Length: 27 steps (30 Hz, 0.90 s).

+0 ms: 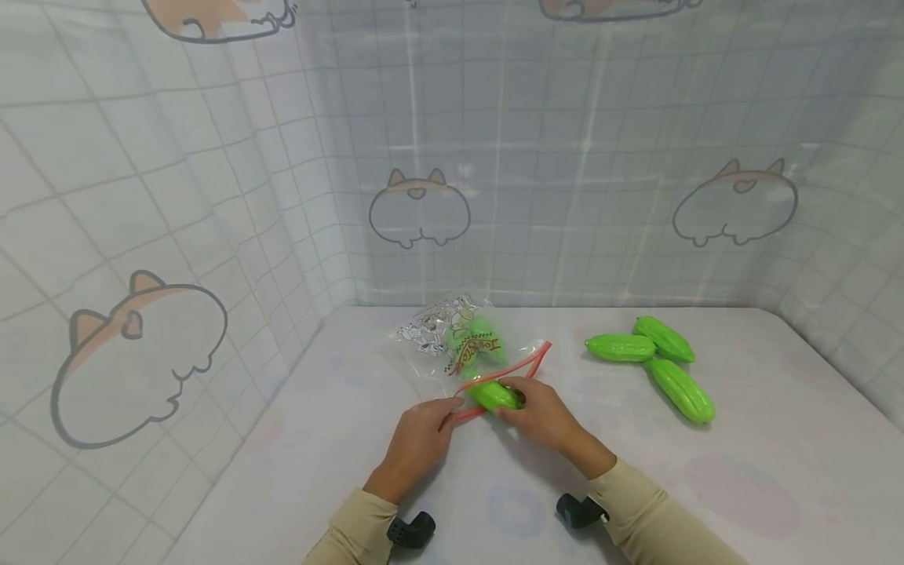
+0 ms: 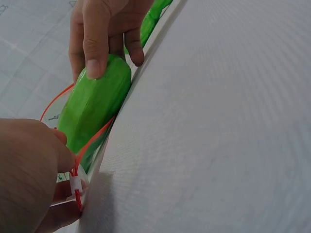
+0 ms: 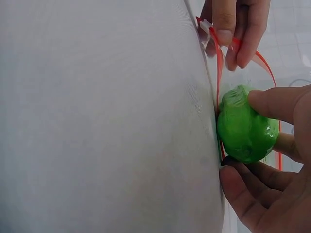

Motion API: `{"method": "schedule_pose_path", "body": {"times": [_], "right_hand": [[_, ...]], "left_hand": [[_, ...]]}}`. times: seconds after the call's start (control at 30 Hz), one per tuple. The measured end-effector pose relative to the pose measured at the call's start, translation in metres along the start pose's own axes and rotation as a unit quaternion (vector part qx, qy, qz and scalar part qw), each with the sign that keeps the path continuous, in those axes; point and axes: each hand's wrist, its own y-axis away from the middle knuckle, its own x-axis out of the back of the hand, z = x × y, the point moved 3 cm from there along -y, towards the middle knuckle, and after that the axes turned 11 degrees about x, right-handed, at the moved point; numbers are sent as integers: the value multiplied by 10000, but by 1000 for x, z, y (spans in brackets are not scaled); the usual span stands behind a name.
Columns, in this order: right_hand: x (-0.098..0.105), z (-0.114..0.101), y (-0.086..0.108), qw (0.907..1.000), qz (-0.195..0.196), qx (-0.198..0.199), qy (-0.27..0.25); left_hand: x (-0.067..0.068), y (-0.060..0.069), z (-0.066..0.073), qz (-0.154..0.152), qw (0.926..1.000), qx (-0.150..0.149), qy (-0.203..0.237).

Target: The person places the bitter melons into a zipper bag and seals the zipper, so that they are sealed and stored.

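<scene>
A clear zip bag [image 1: 424, 361] with printed figures and a red zip edge lies on the table, its mouth facing me. My left hand [image 1: 422, 439] pinches the left corner of the mouth; the red strip and a white slider [image 2: 76, 184] show by its fingers. My right hand [image 1: 540, 416] grips a shiny green bitter melon [image 1: 492, 395] near one end, thumb on one side and fingers on the other. The melon's far part is inside the bag mouth, between the red strips [image 3: 218, 73]. Deeper in the bag, more green bitter melons [image 1: 487, 333] show through the plastic.
Three more green bitter melons [image 1: 620, 347] lie close together on the white table [image 1: 770, 439], right of the bag. A sheet [image 1: 508, 235] with a grid and cartoon animals hangs behind the table and along both sides. Each sleeve carries a black wrist device [image 1: 412, 530].
</scene>
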Motion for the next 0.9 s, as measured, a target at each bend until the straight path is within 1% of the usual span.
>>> {"method": "schedule_pose_path", "body": {"times": [0.2,0.43,0.57,0.73,0.9], "right_hand": [[2,-1,2,10000,33,-21,-82],[5,4,6,9997,55,-50,-235],[7,6,9,9993,172,-17,-322],[10,5,13,9983,377,215,-396],[14,2,18,9974,491,446,-283]], "left_hand": [[0,1,1,100,9999,-45,0],[0,1,2,150,9999,-67,2],[1,1,2,199,9997,-113,31],[0,0,1,256,9996,-149,18],[-1,0,0,247,9996,-146,41]]}}
